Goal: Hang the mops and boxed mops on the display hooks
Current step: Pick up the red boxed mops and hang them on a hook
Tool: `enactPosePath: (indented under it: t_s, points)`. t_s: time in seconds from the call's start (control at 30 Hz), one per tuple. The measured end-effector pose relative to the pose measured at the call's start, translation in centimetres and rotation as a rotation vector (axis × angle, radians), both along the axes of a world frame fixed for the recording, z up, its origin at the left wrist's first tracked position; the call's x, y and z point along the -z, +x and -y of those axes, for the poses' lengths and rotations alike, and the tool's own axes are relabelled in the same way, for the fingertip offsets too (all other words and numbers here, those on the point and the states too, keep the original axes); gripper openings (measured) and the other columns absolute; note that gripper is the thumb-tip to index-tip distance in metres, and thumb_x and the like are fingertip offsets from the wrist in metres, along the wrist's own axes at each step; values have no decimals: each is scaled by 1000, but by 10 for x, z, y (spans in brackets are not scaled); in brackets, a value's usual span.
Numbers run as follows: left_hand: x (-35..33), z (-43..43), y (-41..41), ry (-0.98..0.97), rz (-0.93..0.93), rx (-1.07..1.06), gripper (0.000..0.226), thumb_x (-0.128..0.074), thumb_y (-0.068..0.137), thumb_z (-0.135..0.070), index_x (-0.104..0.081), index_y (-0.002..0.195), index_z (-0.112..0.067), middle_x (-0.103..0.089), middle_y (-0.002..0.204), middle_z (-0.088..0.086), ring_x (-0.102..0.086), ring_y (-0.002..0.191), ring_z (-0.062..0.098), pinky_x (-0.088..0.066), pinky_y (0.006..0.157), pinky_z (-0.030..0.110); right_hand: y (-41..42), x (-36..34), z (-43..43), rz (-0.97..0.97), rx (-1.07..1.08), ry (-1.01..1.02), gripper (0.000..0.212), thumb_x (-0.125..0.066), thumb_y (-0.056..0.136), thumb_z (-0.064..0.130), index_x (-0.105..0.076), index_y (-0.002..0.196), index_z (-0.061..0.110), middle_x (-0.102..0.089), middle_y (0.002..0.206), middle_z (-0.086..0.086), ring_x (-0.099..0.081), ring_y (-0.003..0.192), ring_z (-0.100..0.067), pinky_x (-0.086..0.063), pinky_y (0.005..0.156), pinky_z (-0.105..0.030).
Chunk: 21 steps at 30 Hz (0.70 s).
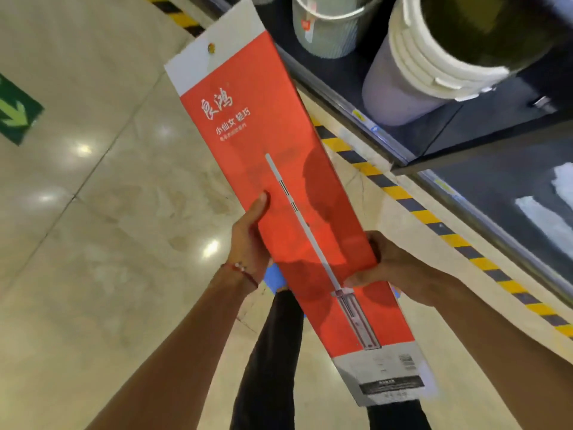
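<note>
Head view: both hands, left hand (251, 240) and right hand (393, 268), grip the tilted red boxed mop (288, 169); stacked buckets (434, 63) sit on the right shelf (356, 100).

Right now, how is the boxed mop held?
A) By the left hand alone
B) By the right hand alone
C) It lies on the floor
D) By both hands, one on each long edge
D: the left hand grips one long edge of the boxed mop, and the right hand grips the other.
</note>
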<state>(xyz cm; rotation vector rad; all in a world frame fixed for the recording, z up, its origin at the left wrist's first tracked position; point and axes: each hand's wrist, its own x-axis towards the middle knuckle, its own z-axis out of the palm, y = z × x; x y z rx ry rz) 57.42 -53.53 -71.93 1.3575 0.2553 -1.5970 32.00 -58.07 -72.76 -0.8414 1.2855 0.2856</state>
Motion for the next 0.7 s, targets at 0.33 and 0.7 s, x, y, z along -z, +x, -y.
enactPosePath:
  t_s: [0.33, 0.7]
  points:
    - [-96, 5, -1, -111, 74, 22, 46, -51, 101, -52, -69, 123, -17, -77, 117, 9, -73, 108, 28, -60, 95, 47, 6, -102, -51, 6, 20, -87, 87, -96, 63, 1, -46, 131, 17, -63, 127, -6, -68, 107, -15, -58, 78, -24]
    - [-190, -59, -75, -407, 205, 175, 90, -84, 71, -60, -60, 141, -11, -62, 142, 14, -59, 132, 34, -41, 116, 55, -64, -211, -132, 113, 99, -235, 82, -86, 69, 55, -52, 140, 34, -67, 133, 13, -63, 124, -11, -44, 114, -42]
